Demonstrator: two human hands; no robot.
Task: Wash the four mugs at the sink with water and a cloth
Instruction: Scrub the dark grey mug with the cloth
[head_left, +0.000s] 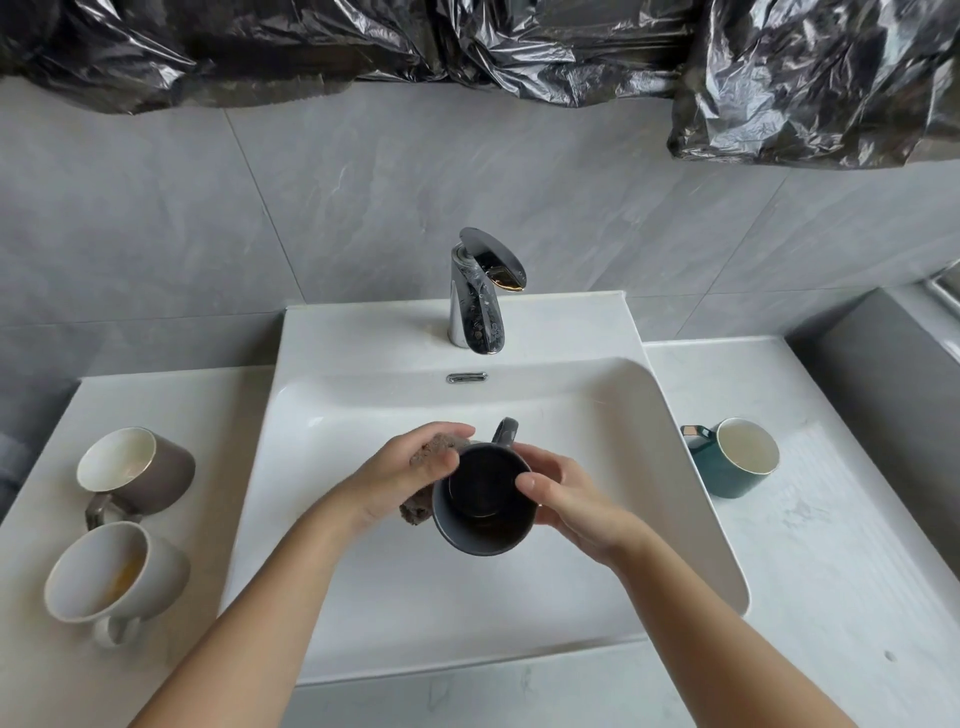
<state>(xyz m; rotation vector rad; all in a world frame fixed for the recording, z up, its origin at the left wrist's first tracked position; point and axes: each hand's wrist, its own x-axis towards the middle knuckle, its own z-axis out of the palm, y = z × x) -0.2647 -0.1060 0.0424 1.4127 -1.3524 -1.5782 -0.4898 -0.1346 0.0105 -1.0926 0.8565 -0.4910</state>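
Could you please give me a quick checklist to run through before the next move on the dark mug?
1. Right hand grip on the dark mug, over the sink: ok.
2. Left hand holds the cloth against the mug's side: ok.
3. Water from the faucet: not ok, none visibly running.
4. Mug's inside clean: cannot tell, too dark.
5. White mug, stained inside, and brown mug on the left counter: ok.
6. Green mug on the right counter: ok.
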